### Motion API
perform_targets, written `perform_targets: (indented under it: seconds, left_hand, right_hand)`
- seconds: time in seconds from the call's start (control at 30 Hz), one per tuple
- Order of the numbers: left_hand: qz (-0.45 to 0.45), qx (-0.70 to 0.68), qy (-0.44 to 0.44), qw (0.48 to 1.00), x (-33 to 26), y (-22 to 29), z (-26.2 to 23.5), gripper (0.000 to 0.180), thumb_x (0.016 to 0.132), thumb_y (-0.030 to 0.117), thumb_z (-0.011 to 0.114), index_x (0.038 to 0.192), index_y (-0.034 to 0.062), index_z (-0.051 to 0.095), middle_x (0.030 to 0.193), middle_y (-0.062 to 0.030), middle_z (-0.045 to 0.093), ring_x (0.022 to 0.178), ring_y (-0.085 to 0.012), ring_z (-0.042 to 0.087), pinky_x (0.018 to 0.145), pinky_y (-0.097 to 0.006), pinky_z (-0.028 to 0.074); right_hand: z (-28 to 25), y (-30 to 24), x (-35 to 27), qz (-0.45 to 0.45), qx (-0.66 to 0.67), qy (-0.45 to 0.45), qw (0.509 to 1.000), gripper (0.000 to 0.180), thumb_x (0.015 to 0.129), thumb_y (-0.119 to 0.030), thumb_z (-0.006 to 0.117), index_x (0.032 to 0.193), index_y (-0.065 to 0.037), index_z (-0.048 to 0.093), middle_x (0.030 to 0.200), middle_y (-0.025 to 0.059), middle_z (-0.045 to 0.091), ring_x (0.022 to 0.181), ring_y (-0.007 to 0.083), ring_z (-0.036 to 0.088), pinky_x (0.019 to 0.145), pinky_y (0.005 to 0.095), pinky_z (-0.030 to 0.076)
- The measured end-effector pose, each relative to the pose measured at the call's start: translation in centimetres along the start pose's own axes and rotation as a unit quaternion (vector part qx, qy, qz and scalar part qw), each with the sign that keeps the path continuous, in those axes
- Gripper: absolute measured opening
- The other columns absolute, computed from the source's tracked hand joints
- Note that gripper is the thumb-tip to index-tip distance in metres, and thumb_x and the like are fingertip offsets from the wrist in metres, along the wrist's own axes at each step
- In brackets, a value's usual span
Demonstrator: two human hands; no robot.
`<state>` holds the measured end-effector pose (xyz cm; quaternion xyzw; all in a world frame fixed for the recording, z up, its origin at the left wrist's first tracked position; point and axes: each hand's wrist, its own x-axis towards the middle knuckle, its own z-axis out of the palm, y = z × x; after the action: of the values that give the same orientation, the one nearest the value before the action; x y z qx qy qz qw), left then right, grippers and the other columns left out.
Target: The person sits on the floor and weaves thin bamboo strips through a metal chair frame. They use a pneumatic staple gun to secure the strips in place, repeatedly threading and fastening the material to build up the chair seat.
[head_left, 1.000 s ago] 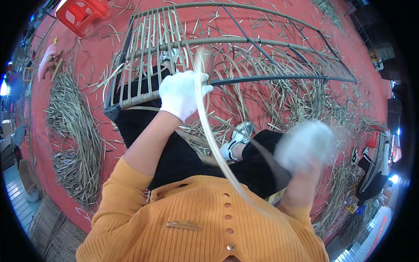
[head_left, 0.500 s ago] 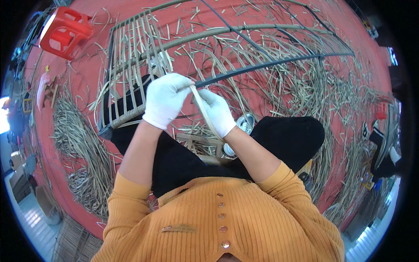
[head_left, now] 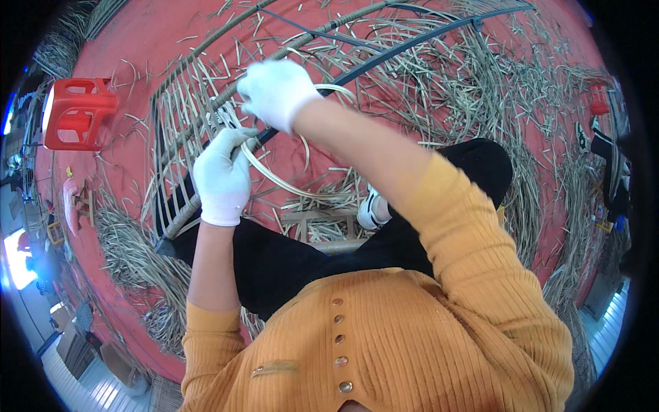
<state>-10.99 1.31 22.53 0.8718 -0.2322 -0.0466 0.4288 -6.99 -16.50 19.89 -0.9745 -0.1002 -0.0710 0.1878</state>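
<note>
Floor: red covering (head_left: pixel 151 48), strewn with loose dry strips (head_left: pixel 508 103), which are thickest at right; a heaped bundle (head_left: pixel 137 240) at left; red plastic stool (head_left: pixel 86 106), upper left.

Frame (head_left: pixel 395 51): dark bar and wrapped rails, slanting from lower left to upper right, its left end laced with strips.

Pale strip (head_left: pixel 269 176): one, flexible; starts at the left hand's fingertips, by the dark bar, below the right hand, and curves down and rightward over the floor.

Left hand (head_left: pixel 223 178): white-gloved, thumb and fingers pinched together on the strip. Right hand (head_left: pixel 278 89): white-gloved, fingers curled over the frame (whether they grip anything cannot be told).

Changes from half a second ago: right hand, formerly right of the left and lower, now beyond it; strip, formerly running down between the hands, now a broad bow; stool lower in view.
</note>
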Motion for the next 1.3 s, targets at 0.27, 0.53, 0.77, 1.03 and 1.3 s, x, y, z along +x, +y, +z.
perform_targets:
  seconds: [0.27, 0.53, 0.77, 1.03, 1.3]
  left_hand:
    - [-0.055, -0.082, -0.047, 0.994, 0.8, -1.3, 0.0, 0.007, 0.092, -0.001, 0.065, 0.097, -0.0019, 0.068, 0.086, -0.0107, 0.072, 0.079, -0.012, 0.066, 0.074, -0.028, 0.052]
    - [0.081, -0.002, 0.008, 0.997, 0.0, -1.2, 0.5, 0.009, 0.087, -0.003, 0.065, 0.095, -0.0002, 0.066, 0.087, -0.0116, 0.068, 0.077, -0.0222, 0.067, 0.072, -0.031, 0.052]
    - [0.131, 0.03, 0.054, 0.989, -0.1, -0.5, 0.8, 0.014, 0.082, -0.006, 0.065, 0.095, 0.0011, 0.066, 0.096, -0.0126, 0.07, 0.081, -0.0276, 0.07, 0.072, -0.032, 0.054]
    - [0.057, 0.016, -0.007, 0.998, 0.2, -1.4, 0.8, 0.01, 0.088, -0.001, 0.061, 0.095, 0.0028, 0.068, 0.088, -0.0138, 0.074, 0.081, -0.0298, 0.073, 0.071, -0.037, 0.055]
    - [0.006, 0.039, -0.035, 0.999, 0.4, -1.5, 0.7, 0.008, 0.092, 0.001, 0.062, 0.097, 0.0025, 0.067, 0.085, -0.0104, 0.073, 0.074, -0.0164, 0.068, 0.068, -0.032, 0.052]
  right_hand:
    - [3.2, -5.0, -9.4, 0.239, 0.527, 0.122, 0.806, 0.019, 0.089, -0.017, 0.064, 0.094, 0.0, 0.071, 0.084, 0.0156, 0.067, 0.074, 0.0315, 0.064, 0.07, 0.0402, 0.051]
    - [-3.4, -5.5, -13.3, 0.193, 0.408, 0.07, 0.89, 0.021, 0.088, -0.022, 0.063, 0.089, -0.003, 0.072, 0.087, 0.013, 0.068, 0.086, 0.0264, 0.065, 0.082, 0.0397, 0.049]
    - [1.7, 0.5, 5.4, 0.112, 0.208, -0.195, 0.952, 0.034, 0.095, -0.028, 0.054, 0.084, -0.004, 0.075, 0.086, 0.0172, 0.074, 0.086, 0.0274, 0.073, 0.079, 0.0401, 0.055]
    - [-1.5, -2.7, -9.5, 0.04, 0.156, 0.196, 0.967, 0.017, 0.086, -0.019, 0.069, 0.098, -0.007, 0.068, 0.087, 0.0113, 0.067, 0.078, 0.0357, 0.065, 0.072, 0.049, 0.051]
    - [5.5, -5.1, -10.3, 0.309, 0.663, 0.062, 0.679, 0.03, 0.096, -0.021, 0.058, 0.112, 0.003, 0.065, 0.08, 0.0088, 0.062, 0.074, 0.0163, 0.059, 0.071, 0.0315, 0.049]
